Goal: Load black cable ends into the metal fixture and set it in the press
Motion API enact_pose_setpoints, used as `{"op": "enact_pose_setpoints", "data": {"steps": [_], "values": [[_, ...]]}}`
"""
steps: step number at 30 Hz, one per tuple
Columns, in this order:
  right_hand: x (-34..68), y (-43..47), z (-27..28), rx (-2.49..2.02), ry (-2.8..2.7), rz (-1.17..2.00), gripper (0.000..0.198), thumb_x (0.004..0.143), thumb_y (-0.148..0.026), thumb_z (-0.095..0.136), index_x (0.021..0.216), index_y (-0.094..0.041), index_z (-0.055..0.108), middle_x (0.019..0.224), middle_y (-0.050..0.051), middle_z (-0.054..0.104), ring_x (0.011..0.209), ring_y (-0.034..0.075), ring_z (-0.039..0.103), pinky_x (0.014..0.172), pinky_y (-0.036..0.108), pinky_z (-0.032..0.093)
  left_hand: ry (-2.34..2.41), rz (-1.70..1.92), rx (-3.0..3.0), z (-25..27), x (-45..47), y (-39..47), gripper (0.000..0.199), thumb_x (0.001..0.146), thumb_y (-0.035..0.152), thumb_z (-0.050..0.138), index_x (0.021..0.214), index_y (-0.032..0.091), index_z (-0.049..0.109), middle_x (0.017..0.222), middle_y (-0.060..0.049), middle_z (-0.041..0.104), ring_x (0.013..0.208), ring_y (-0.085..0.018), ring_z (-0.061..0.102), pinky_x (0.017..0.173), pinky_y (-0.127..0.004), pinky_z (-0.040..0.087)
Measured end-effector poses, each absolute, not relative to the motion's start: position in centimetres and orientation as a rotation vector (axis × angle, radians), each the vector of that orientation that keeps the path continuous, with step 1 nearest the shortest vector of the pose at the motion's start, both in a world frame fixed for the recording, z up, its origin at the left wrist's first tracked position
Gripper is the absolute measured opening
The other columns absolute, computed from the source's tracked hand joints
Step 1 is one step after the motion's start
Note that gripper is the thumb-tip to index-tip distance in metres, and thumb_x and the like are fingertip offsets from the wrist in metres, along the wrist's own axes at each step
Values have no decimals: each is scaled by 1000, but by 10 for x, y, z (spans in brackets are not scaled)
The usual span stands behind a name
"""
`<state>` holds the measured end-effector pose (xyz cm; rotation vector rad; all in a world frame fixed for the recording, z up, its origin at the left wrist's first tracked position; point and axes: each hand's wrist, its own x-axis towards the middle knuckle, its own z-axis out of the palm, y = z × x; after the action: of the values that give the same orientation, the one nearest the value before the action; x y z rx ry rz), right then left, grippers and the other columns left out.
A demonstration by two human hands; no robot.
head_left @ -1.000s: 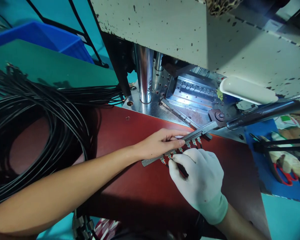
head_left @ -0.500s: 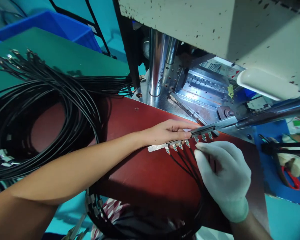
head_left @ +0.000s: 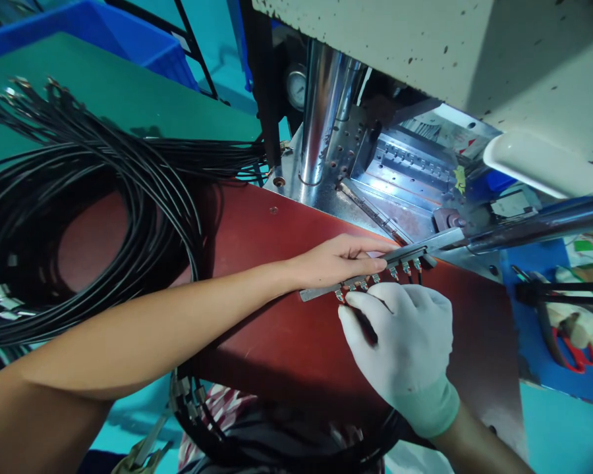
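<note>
My bare left hand (head_left: 333, 263) grips a narrow metal bar (head_left: 445, 242) above the red table, thumb along its near edge. Several small metal connectors (head_left: 406, 268) sit in a row along the bar, with black cables running from them toward me. My right hand (head_left: 400, 329), in a white glove, is closed at the bar's left end. Thumb and index finger pinch the cable just below the leftmost connector (head_left: 339, 294). The glove hides most of the other cables.
A press with steel columns (head_left: 321, 112) and a metal mould (head_left: 410, 164) stands ahead. Another slotted bar (head_left: 373, 210) lies on its base plate. Coiled black cables (head_left: 143, 197) cover the left side. Red-handled scissors (head_left: 576, 355) lie on a blue surface at right.
My right hand has moved left along the row, from the middle connectors to the leftmost one. My left hand still holds the bar; the view has shifted slightly.
</note>
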<state>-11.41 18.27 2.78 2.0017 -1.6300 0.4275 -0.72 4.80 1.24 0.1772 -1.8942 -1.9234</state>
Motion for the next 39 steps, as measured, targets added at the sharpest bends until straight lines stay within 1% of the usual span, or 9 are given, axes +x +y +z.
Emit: {"op": "enact_pose_setpoints", "data": {"steps": [13, 19, 22, 25, 28, 31, 34, 37, 39], "values": [[-114, 178, 25, 1990, -1645, 486, 13, 77, -29, 69, 66, -23, 70, 60, 0, 57, 62, 14, 44, 65, 35, 22, -1792, -1951, 163, 6, -16, 52, 42, 91, 26, 55, 132, 16, 58, 59, 5, 43, 54, -7, 36, 50, -19, 28], [-112, 177, 22, 1995, -1660, 480, 15, 77, -26, 67, 62, -23, 67, 58, -1, 55, 59, 14, 44, 64, 35, 22, -1787, -1984, 179, 10, -15, 54, 39, 92, 23, 55, 130, 15, 59, 63, 4, 47, 54, -6, 38, 52, -19, 29], [-117, 178, 25, 2057, -1645, 541, 14, 80, -28, 68, 67, -23, 68, 61, -1, 58, 62, 14, 49, 66, 34, 27, -1800, -1985, 161, 12, -13, 54, 37, 92, 26, 56, 127, 16, 61, 75, 1, 58, 61, -7, 46, 57, -19, 35], [-139, 179, 35, 2071, -1708, 817, 10, 82, -33, 69, 84, -22, 69, 79, 0, 64, 73, 15, 57, 71, 32, 39, -1852, -1968, 149, 12, -10, 51, 37, 94, 29, 54, 128, 17, 61, 86, -3, 64, 66, -9, 50, 60, -20, 38], [-172, 176, 44, 1706, -1887, 1302, 31, 83, -33, 68, 111, -20, 62, 94, 4, 62, 75, 14, 57, 70, 30, 46, -1919, -1960, 179, 9, -7, 47, 46, 92, 37, 58, 135, 20, 57, 81, -2, 63, 60, -8, 48, 57, -20, 39], [-197, 168, 43, 1649, -2084, 1693, 51, 84, -46, 65, 125, -18, 55, 84, 2, 58, 62, 12, 53, 58, 27, 45, -1953, -1983, 172, 5, -8, 45, 54, 90, 44, 60, 140, 23, 52, 88, -4, 64, 65, -9, 52, 61, -22, 42], [-201, 161, 37, 1875, -2307, 2032, 50, 87, -58, 55, 114, -17, 64, 67, -1, 51, 52, 9, 43, 47, 23, 38, -2014, -1941, 138, 5, -9, 48, 53, 90, 42, 60, 138, 21, 53, 92, -4, 64, 70, -10, 54, 64, -22, 44], [-193, 161, 33, 1799, -2363, 2333, 39, 86, -53, 60, 96, -17, 71, 59, -3, 46, 47, 6, 37, 42, 20, 28, -2054, -1936, 143, 11, -8, 53, 49, 92, 37, 57, 137, 18, 54, 90, -3, 63, 71, -10, 54, 62, -21, 44], [-187, 163, 32, 1679, -2314, 2441, 32, 85, -49, 64, 93, -18, 71, 55, -4, 44, 46, 6, 35, 41, 20, 24, -2077, -1986, 157, 16, -6, 56, 48, 92, 35, 56, 137, 19, 52, 89, -3, 62, 71, -10, 55, 61, -20, 46]]}}
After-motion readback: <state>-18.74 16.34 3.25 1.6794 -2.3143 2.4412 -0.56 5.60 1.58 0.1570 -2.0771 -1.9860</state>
